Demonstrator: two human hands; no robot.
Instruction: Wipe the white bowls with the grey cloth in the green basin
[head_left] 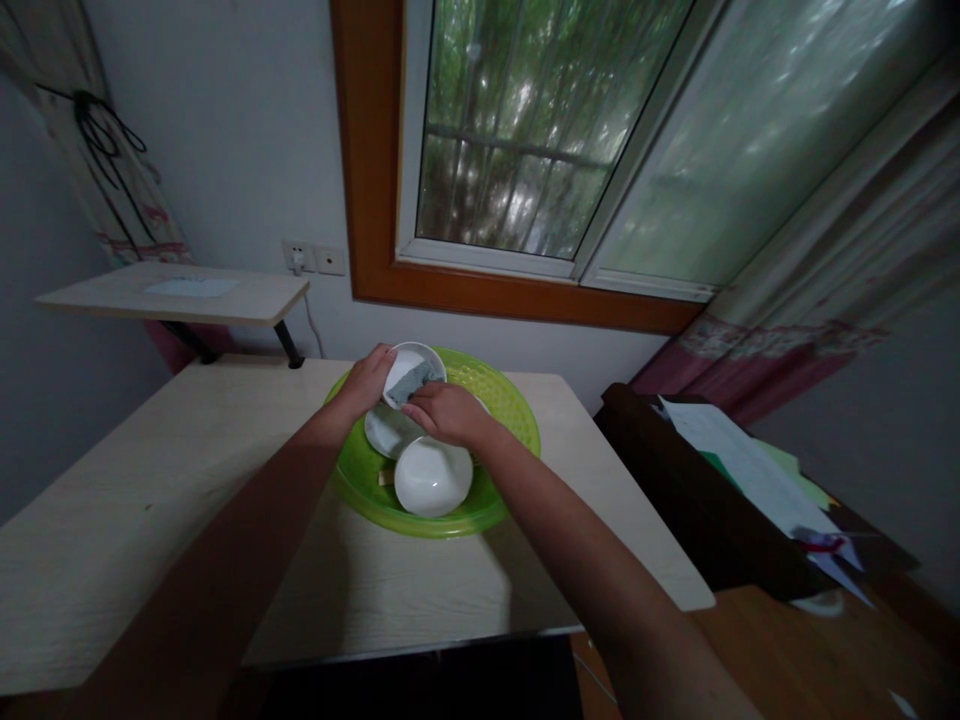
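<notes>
My left hand [365, 380] grips the rim of a small white bowl [407, 358], which is tilted so its inside faces me. Closed around a grey cloth [410, 382], my right hand [444, 411] presses it against the inside of that bowl. Both hands are above a green plastic basin [501, 385] on the table. In the basin lies a white bowl [433, 480], turned with its rounded side up. Behind it a white dish [386, 432] is partly covered by my right hand. A small light-brown piece [385, 478] shows beside the bowl; its kind is unclear.
The basin stands on a pale wooden table [187, 450]. A raised shelf [247, 293] on black legs is at the back left, below wall sockets [313, 258]. To the right is a dark piece of furniture [645, 480] with papers [739, 470]. A window is behind.
</notes>
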